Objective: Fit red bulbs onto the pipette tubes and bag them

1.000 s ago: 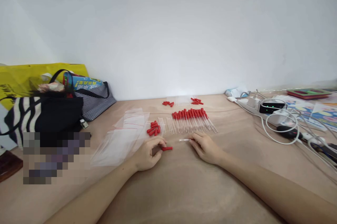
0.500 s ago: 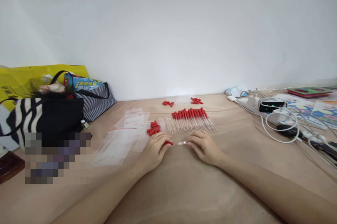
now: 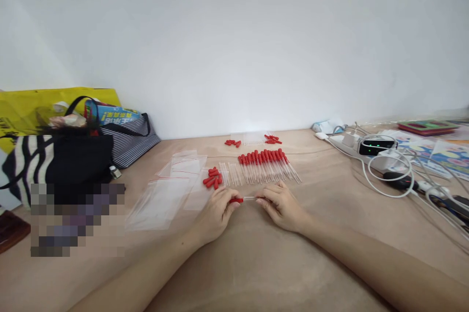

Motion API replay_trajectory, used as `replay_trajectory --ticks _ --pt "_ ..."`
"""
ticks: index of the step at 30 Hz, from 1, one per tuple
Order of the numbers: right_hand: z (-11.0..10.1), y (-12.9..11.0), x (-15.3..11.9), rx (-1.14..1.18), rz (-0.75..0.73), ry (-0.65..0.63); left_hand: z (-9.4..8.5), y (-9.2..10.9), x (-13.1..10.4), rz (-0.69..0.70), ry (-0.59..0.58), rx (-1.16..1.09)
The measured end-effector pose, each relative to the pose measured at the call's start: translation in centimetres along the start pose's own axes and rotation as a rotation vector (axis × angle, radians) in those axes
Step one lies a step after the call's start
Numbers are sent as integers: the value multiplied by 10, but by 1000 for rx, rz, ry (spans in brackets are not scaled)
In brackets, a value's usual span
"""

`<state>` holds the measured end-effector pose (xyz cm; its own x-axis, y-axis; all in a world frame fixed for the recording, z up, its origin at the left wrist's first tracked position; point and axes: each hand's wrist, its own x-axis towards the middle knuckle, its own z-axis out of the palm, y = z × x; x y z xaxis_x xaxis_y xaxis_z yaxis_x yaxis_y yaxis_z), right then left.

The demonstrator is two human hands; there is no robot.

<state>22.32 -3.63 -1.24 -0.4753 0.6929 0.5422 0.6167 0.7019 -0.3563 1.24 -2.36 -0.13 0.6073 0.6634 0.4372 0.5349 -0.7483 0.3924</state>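
Note:
Between finger and thumb, my left hand (image 3: 219, 209) pinches a red rubber dropper bulb (image 3: 236, 200). A clear dropper tube (image 3: 249, 198) is pinched in my right hand (image 3: 280, 205), its left end meeting the bulb's open end; how deep it sits I cannot tell. Just beyond my hands lies a row of assembled droppers (image 3: 264, 163), red bulbs away from me. Several loose clear tubes (image 3: 230, 174) lie left of that row. A small pile of loose red bulbs (image 3: 213, 178) rests beyond my left hand.
Flat clear zip bags (image 3: 161, 199) are spread on the left. Further back lie more red bulbs (image 3: 271, 139) and clear tubes (image 3: 253, 139). Cloth bags (image 3: 84, 160) stand at far left. A power strip (image 3: 340, 144) with tangled white cables (image 3: 368, 175) occupies the right.
The gap between bulb and tube has closed: my right hand has brought the tube left to the bulb in my left hand. The view has shifted slightly.

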Motion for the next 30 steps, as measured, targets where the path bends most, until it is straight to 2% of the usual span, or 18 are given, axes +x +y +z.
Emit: replay_trajectory --ticks 4,11,18,23,30 --pt "3 0 0 -26 -17 -4 0 0 0 -1 -47 6" --pt "7 3 1 -11 -64 -22 1 0 -1 -14 -24 0" --pt "4 1 3 -163 -133 -106 0 4 -2 64 -34 96" --pt "6 -4 3 -219 -156 -69 2 5 -2 73 -28 137" --pt "11 -8 5 -154 -163 -48 2 5 -3 126 -49 164"
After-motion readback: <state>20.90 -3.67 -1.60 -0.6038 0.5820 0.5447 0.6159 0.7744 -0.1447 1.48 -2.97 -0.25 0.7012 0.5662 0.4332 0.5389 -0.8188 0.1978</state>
